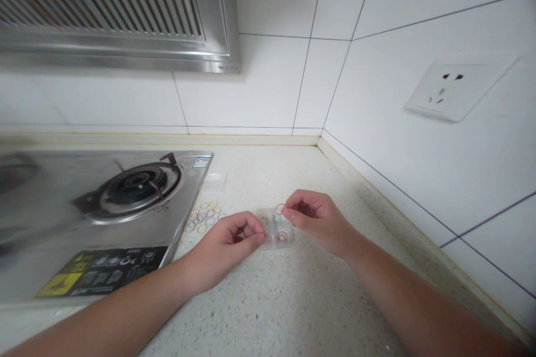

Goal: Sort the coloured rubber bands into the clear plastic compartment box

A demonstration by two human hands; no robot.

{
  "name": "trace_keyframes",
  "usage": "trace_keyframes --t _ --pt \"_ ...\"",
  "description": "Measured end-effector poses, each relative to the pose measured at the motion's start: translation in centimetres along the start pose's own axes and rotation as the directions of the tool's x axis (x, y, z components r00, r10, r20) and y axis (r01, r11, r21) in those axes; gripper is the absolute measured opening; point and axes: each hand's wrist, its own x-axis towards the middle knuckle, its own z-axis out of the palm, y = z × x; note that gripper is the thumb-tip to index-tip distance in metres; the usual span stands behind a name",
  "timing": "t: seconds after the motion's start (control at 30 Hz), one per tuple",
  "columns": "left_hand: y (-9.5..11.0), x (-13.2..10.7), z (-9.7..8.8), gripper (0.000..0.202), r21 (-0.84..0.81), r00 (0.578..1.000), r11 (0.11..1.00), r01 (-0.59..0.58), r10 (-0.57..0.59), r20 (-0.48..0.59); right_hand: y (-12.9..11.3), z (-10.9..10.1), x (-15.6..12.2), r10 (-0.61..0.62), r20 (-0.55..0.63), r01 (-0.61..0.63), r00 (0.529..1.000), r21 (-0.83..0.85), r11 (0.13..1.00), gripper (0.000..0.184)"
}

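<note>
A small red elastic band [280,209] is pinched between the thumb and forefinger of my right hand [315,213], over the back right part of a clear compartment box [288,244]. My left hand [235,235] is closed at the box's left edge, thumb and forefinger together on it; its fingers hide part of that side. Inside the box, red bands [282,236] lie in the front right compartment, something pale green [278,218] in the back right, and yellowish bands at the back left. Several loose coloured bands [202,216] are spread on the counter left of my left hand.
A clear plastic lid or tray [215,182] lies near the gas hob [190,195], whose burner [140,184] and pan support stand to the left. A range hood [221,50] hangs above. On the right tiled wall is a socket [456,89]. The speckled counter [268,301] extends toward me.
</note>
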Motion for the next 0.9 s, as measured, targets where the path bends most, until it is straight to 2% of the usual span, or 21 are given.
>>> trace_keyframes --t 0.9 --pt "0.02 -0.05 -0.17 0.028 0.008 1.000 1.000 0.005 -0.006 0.020 -0.40 -0.03 0.05 -0.021 0.001 0.021 1.000 0.012 1.000 0.018"
